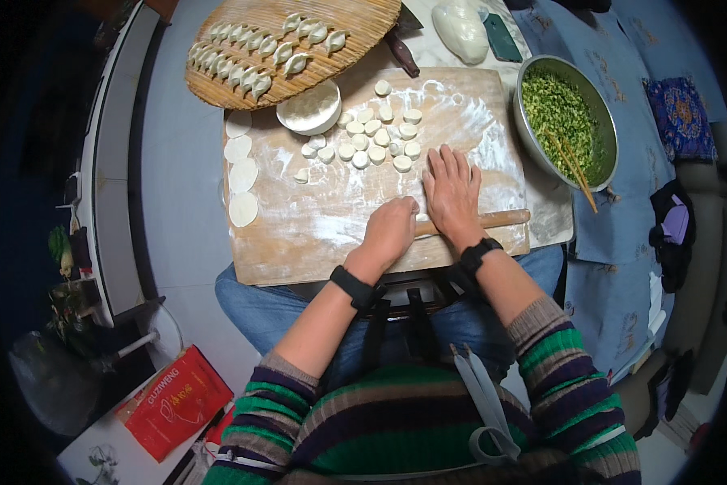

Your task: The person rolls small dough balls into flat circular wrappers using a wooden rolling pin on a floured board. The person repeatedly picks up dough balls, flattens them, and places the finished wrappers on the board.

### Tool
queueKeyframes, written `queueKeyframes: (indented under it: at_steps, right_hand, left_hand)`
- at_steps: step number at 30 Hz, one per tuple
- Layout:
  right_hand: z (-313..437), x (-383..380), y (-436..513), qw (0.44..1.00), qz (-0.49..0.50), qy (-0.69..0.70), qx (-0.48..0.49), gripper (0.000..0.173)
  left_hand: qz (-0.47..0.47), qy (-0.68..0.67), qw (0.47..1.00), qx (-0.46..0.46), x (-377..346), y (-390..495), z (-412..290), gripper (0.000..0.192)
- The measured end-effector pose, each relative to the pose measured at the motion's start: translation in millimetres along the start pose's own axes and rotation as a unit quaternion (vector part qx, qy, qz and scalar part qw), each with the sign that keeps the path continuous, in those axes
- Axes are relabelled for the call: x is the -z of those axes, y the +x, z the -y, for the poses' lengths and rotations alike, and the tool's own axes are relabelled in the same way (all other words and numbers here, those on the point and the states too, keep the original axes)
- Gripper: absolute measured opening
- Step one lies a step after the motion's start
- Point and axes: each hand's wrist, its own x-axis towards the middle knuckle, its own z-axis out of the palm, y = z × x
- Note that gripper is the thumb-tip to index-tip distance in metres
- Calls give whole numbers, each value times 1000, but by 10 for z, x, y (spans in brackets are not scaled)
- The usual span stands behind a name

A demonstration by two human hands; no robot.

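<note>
My right hand (452,189) lies flat with fingers stretched forward, its palm across a wooden rolling pin (504,218). Beside it, my left hand (389,229) is curled, its fingertips at a small dough piece (422,217) by the pin's left part. Most of that dough is hidden by the hands and pin. Both rest over a floured wooden board (291,242). Beyond my hands lie several small dough rounds (372,127), with a single dough piece (301,176) off to the left. Flat round wrappers (243,209) form a column along the board's left edge.
A white bowl of flour (309,109) touches a slatted tray (345,63) bearing several dumplings (266,45). A dark-handled knife (403,54), bagged dough (459,30) and a phone (502,37) lie behind. At right stands a metal bowl (609,145) of chopped green filling with chopsticks (576,170).
</note>
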Motion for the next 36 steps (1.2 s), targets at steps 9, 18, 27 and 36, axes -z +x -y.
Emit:
queueKeyframes:
  at_steps: [9, 18, 27, 36]
  right_hand:
    - [78, 216, -398, 996, 87, -17, -5, 45]
    - [-23, 15, -313, 999, 42, -6, -3, 43]
    - [-72, -151, -196, 1000, 19, -2, -7, 44]
    - [152, 293, -366, 994, 109, -22, -7, 45]
  left_hand:
    - [110, 1, 991, 73, 48, -73, 46, 17]
    - [76, 51, 996, 7, 3, 37, 56, 15]
    - [-11, 24, 1000, -3, 16, -102, 26, 15]
    - [62, 2, 996, 69, 52, -249, 91, 15]
